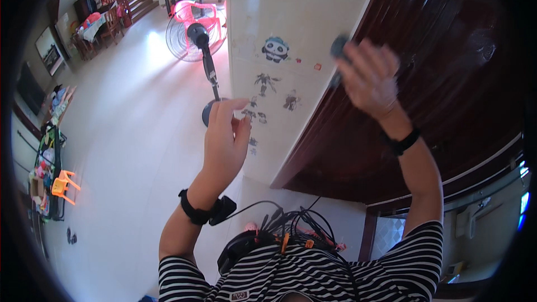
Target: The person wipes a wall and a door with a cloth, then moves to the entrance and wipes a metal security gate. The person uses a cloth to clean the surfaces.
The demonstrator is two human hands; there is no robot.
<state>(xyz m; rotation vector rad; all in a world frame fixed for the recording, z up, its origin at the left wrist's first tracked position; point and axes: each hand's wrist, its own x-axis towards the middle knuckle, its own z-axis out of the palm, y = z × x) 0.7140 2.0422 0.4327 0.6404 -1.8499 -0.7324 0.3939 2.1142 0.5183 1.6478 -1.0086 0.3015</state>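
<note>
The right hand is reaching up before the dark wooden door, blurred fingers overlapping a dark rounded object at the door's left edge; whether they're gripping is unclear. Left of the door, the left hand is hovering, fingers loosely curling, thumb apart.

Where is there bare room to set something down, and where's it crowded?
Pale floor lies bare between the standing fan and the orange chair. Crowded: the room's left side, with mixed items heaped beside that chair, and the striped shirt, where black cables bunch.
</note>
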